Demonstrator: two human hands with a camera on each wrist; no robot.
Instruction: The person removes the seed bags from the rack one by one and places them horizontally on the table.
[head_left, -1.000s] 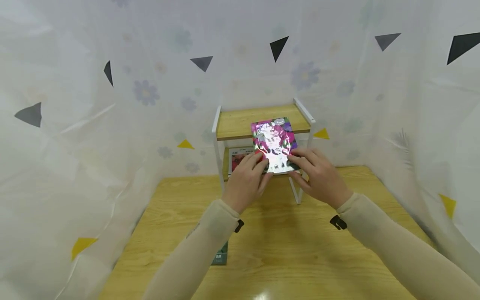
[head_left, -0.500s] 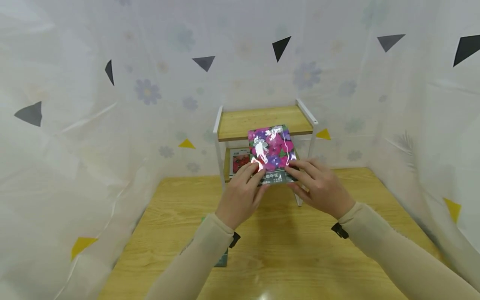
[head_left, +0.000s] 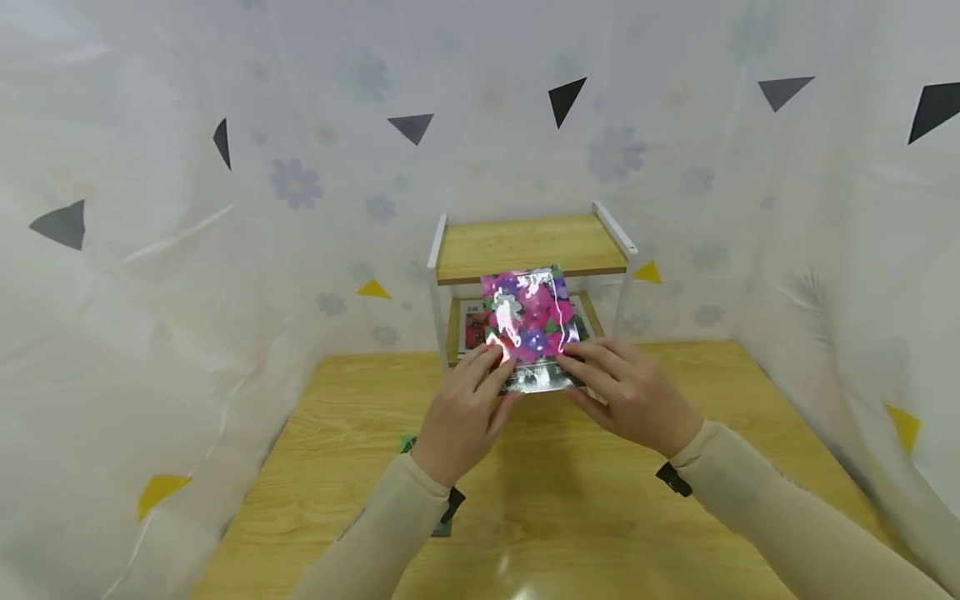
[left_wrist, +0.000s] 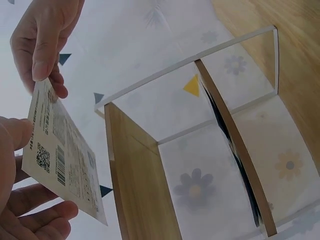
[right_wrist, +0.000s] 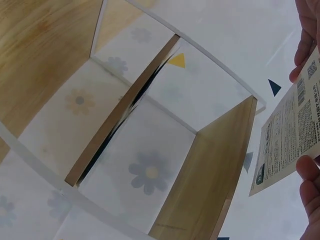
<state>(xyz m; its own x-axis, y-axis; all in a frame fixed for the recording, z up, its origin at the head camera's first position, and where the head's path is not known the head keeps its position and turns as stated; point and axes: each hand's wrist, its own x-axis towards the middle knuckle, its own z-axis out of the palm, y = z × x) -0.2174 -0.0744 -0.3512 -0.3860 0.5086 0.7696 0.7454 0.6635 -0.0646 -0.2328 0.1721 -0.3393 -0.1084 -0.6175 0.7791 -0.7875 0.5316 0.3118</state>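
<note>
Between both hands a flower seed packet (head_left: 528,310) with pink and purple blooms is held up in front of the rack in the head view. My left hand (head_left: 460,408) pinches its lower left corner, thumb beneath and fingers on top. At the lower right corner, my right hand (head_left: 633,392) grips it the same way. The packet's printed pale back (left_wrist: 65,160), with a QR code and barcode, faces the left wrist camera. Seen from the right wrist, the same back (right_wrist: 290,132) shows dense small text.
A small white-framed rack with a wooden top shelf (head_left: 525,242) stands at the back of the table (head_left: 637,517). On its lower shelf lies a red-flower packet (head_left: 474,329), with more packets partly hidden. Another packet (head_left: 442,529) lies on the table, mostly under the left forearm.
Both hands have drawn the packet down and slightly left, away from the rack's top shelf. Glare on its front has shrunk, and more of the lower shelf shows.
</note>
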